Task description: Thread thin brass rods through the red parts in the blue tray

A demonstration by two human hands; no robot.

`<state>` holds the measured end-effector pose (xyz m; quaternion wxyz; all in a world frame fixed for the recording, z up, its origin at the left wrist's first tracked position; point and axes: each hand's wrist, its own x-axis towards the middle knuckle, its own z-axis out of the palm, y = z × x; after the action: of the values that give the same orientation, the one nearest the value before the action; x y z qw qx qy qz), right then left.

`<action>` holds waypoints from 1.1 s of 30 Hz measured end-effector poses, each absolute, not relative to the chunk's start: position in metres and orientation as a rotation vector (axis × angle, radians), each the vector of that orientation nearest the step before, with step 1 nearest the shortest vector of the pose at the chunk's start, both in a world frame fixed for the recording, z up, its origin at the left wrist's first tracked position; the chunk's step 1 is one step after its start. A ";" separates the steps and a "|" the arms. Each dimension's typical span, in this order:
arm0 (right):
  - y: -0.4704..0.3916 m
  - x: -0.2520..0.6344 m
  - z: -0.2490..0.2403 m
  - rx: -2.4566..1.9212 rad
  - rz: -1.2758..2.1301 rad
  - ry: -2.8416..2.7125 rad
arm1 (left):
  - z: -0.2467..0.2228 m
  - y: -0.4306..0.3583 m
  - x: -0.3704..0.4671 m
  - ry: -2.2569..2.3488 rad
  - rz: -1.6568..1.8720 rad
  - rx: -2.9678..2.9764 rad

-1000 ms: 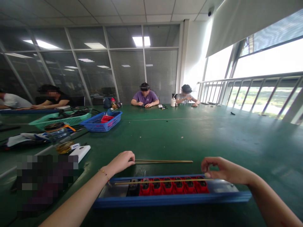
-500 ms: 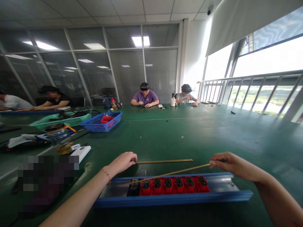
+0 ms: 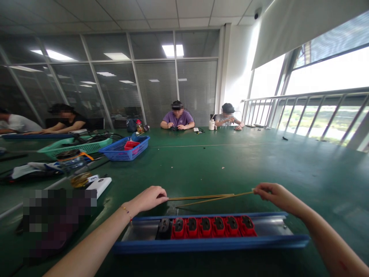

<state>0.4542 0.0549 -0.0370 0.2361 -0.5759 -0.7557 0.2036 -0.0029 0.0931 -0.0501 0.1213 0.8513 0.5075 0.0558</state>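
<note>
My left hand [image 3: 154,197] is closed, its fingertips pinching the left end of some thin brass-coloured strips [image 3: 198,197] lying above the table. My right hand [image 3: 268,191] pinches the right end of another thin brass strip [image 3: 196,203]. That strip slants down to the left, its far end beside the other strips. In front of me lies a long channel housing [image 3: 213,243], blue outside and silvery inside. Seated in its middle are a row of several red socket modules [image 3: 205,230] and one black module [image 3: 164,229] at the left end of the row.
Left on the green table [image 3: 184,173] are a blue basket [image 3: 123,154] with a red part, a green basket [image 3: 77,148] with black cables, a glass jar [image 3: 75,169] and a white device [image 3: 102,186]. Several people [image 3: 177,119] sit along the far and left sides.
My right hand has lifted slightly and moved its strip away from over the modules, back beside the other strips. My left hand has barely moved.
</note>
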 end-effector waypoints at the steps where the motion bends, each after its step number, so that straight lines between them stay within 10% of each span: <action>1: 0.058 0.447 -0.040 -1.570 0.540 -2.134 | -0.050 0.092 -0.003 1.478 0.155 2.486; 12: 0.088 0.370 -0.051 -1.639 -0.078 -2.626 | -0.054 0.097 -0.004 1.488 0.078 2.642; 33: 0.085 0.376 -0.042 -1.411 0.372 -2.698 | -0.036 0.084 0.007 1.504 0.035 2.567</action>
<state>0.3761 0.0848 -0.0425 0.0369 -0.4597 -0.8790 0.1213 0.0067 0.0843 -0.0355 0.0828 0.8598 0.5037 0.0117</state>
